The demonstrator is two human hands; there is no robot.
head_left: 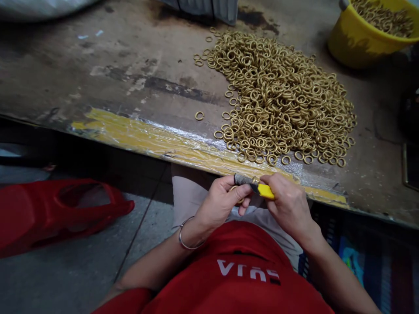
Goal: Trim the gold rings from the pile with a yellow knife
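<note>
My left hand [225, 196], with a bangle on the wrist, is closed on gold-coloured rings [241, 200], held against the palm and fingers. A rough grey sleeve [242, 179] sits at its index finger. My right hand [288, 203] grips a yellow-and-black utility knife [266, 192]; its blade cannot be made out. Another small gold ring [255, 179] shows between the fingertips, where both hands meet just off the table's front edge. Beyond them lies a large heap of gold rings [278, 96], with a single loose ring [199, 115] to its left.
The worn wooden table [124, 83] has yellow tape [147, 137] along its front edge. A yellow bucket [353, 48] of rings stands at the back right. On the floor at left is a red plastic stool [29, 213]. A grey object [209, 8] stands at the back.
</note>
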